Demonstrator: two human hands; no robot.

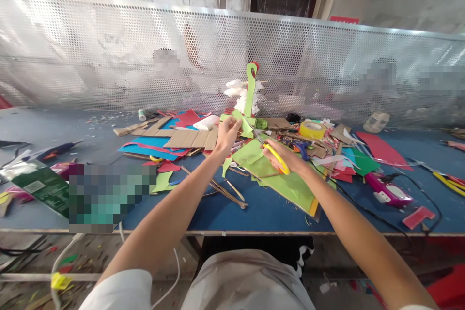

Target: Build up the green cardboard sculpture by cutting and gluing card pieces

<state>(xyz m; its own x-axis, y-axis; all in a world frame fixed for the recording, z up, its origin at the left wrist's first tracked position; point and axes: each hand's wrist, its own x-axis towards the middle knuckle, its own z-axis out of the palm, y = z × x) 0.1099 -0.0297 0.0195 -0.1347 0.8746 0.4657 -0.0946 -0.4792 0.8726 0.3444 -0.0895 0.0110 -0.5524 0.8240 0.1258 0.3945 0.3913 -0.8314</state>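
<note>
My left hand (228, 133) is closed on a light green paper piece (242, 125), held up above the blue table (254, 208). My right hand (285, 156) grips yellow-handled scissors (271, 150), whose blades point up and left into that green piece. Under both hands lie larger light green paper sheets (286, 181). Behind them stands a tall green paper strip (250, 88) with a red tip, in front of white foam bits (238, 91).
Corrugated cardboard (189, 138), red and blue paper (148, 147), a yellow tape roll (311, 129), a pink glue gun (387, 193) with a black cable, thin sticks (225, 191) and a green packet (39, 185) litter the table. A perforated metal screen (109, 53) runs along the back.
</note>
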